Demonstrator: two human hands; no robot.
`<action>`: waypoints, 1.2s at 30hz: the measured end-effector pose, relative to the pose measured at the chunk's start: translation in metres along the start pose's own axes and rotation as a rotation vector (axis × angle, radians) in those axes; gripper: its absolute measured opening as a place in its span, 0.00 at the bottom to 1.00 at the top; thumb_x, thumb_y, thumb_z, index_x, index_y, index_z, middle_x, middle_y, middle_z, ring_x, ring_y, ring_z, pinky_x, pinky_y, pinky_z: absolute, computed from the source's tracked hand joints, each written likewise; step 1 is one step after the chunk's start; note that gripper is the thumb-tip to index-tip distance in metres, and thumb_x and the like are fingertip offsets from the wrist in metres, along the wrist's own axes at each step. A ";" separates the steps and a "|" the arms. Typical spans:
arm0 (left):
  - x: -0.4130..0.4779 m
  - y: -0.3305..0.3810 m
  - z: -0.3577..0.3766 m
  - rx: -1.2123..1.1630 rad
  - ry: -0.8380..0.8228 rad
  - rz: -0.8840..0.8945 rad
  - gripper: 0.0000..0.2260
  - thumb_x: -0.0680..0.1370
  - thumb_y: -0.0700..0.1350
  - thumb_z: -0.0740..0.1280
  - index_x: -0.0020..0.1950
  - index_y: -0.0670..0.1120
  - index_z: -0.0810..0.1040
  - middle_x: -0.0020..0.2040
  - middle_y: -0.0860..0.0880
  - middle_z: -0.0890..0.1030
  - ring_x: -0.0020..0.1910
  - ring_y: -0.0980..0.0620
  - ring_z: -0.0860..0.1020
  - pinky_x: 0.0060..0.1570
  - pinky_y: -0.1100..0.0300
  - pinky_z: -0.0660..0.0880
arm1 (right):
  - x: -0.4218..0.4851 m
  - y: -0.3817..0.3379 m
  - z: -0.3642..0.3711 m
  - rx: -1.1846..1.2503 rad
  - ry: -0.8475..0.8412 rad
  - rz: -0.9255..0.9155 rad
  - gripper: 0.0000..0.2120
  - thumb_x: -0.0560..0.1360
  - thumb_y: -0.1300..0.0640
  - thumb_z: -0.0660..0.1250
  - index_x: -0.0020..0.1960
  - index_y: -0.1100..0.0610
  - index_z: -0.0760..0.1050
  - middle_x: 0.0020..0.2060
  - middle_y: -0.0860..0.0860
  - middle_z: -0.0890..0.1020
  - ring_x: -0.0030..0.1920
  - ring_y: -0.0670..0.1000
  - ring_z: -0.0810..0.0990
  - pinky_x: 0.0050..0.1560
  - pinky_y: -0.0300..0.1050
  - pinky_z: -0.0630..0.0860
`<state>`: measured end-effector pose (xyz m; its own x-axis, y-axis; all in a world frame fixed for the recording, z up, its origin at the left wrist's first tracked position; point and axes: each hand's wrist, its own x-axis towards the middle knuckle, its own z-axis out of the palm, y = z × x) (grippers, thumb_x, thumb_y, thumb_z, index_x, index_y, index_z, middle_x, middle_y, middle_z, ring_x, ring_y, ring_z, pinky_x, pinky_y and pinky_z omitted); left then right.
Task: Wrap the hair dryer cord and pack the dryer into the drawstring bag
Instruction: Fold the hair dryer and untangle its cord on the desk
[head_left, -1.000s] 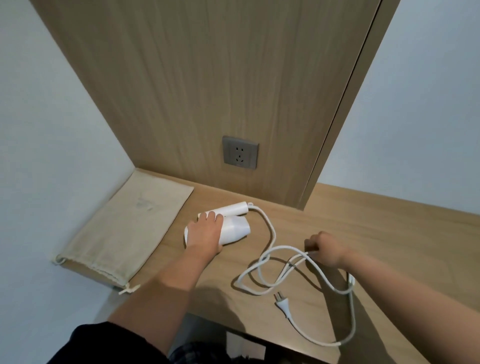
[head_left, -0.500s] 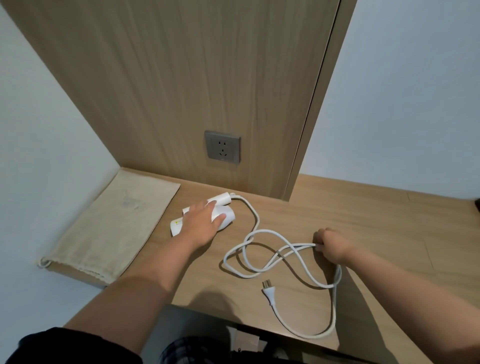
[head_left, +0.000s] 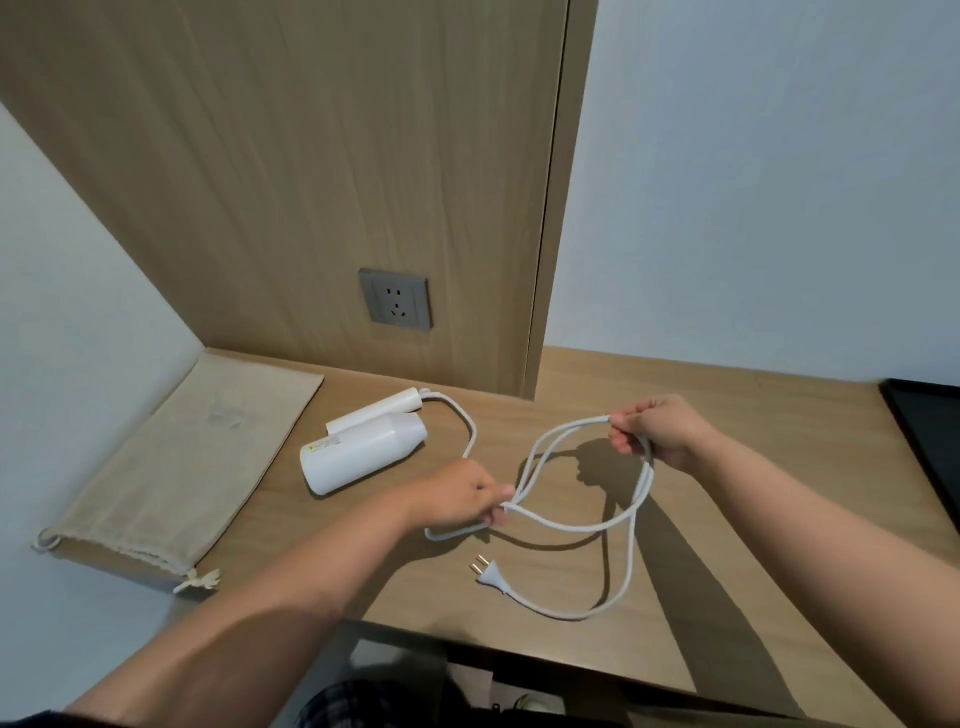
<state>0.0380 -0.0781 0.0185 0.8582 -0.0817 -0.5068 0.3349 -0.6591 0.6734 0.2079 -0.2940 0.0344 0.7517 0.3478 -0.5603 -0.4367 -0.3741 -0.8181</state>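
A white folded hair dryer (head_left: 363, 451) lies on the wooden desk (head_left: 727, 519), left of centre. Its white cord (head_left: 571, 527) runs from the handle end, loops across the desk and ends in a plug (head_left: 488, 571) lying near the front edge. My left hand (head_left: 462, 496) pinches the cord strands just right of the dryer. My right hand (head_left: 660, 431) holds the far end of a cord loop, lifted slightly above the desk. The beige drawstring bag (head_left: 176, 467) lies flat at the desk's left end, its drawstring mouth toward me.
A grey wall socket (head_left: 396, 299) sits in the wooden back panel above the dryer. A dark flat object (head_left: 930, 441) lies at the desk's right edge. White walls close in on the left and behind. The desk's front edge runs just below the plug.
My left hand has let go of the dryer and taken hold of the cord. My right hand has lifted and pulled its cord loop to the right, stretching the loops between both hands.
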 end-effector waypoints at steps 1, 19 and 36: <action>-0.001 0.001 0.000 0.015 -0.001 -0.006 0.16 0.80 0.55 0.62 0.36 0.54 0.83 0.38 0.53 0.82 0.40 0.52 0.79 0.49 0.56 0.75 | -0.004 -0.005 -0.001 0.032 -0.012 0.000 0.07 0.76 0.71 0.62 0.40 0.68 0.75 0.29 0.60 0.77 0.21 0.48 0.77 0.23 0.37 0.76; 0.011 0.081 -0.034 -0.535 0.462 0.077 0.12 0.82 0.43 0.58 0.43 0.44 0.78 0.33 0.49 0.78 0.39 0.50 0.77 0.45 0.53 0.72 | -0.058 -0.040 0.008 -0.321 -0.157 -0.330 0.11 0.76 0.52 0.66 0.51 0.58 0.80 0.47 0.57 0.84 0.47 0.53 0.82 0.48 0.47 0.80; 0.008 0.076 -0.030 -0.523 0.530 0.064 0.09 0.81 0.45 0.61 0.55 0.47 0.79 0.47 0.49 0.83 0.47 0.52 0.80 0.52 0.54 0.77 | -0.057 -0.015 0.041 -0.427 0.096 -0.242 0.09 0.77 0.59 0.64 0.43 0.63 0.80 0.38 0.57 0.85 0.39 0.54 0.85 0.41 0.45 0.81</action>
<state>0.0818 -0.1067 0.0818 0.9104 0.3507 -0.2195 0.3058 -0.2132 0.9279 0.1512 -0.2736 0.0731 0.8574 0.3951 -0.3298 -0.0175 -0.6182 -0.7859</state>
